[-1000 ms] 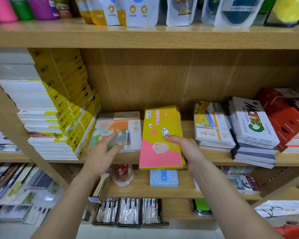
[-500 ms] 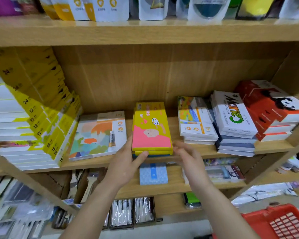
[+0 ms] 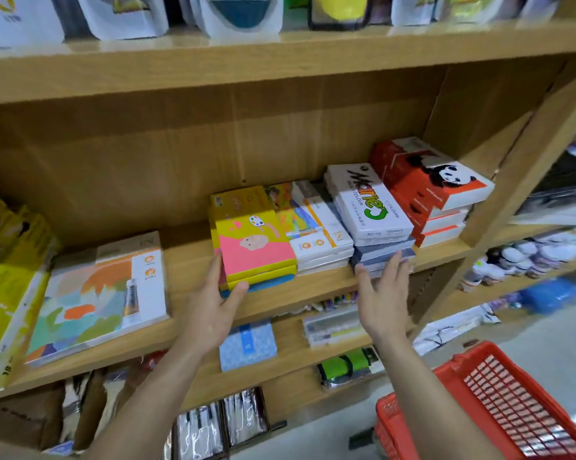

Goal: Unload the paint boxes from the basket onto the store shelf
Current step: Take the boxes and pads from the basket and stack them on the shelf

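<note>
head view. left hand (image 3: 213, 310) lies open, fingers straight along the left side of the yellow-and-pink paint box (image 3: 253, 247), thumb against the front corner of the small stack it tops. right hand (image 3: 383, 293) is also open, fingers spread, holding nothing, at the front of the grey-blue stack (image 3: 379, 254); blur hides whether it touches. the paint box sits on the middle shelf (image 3: 193, 257), slightly askew, just beside a white-and-orange stack (image 3: 316, 227). the red basket (image 3: 512, 410) shows at lower right, under the right arm; its contents cannot be made out.

assessment: the step appears to be squaring the placed box. recommended: press with flat fingers from left and front until its edges line up with the boxes beneath and the stack closes against its neighbour. keep pressure light, since the top box could slide.

surface: light wooden boards, smooth, with bare board left of the stack. room: store aisle, pale floor, further stocked shelves to the right.
</note>
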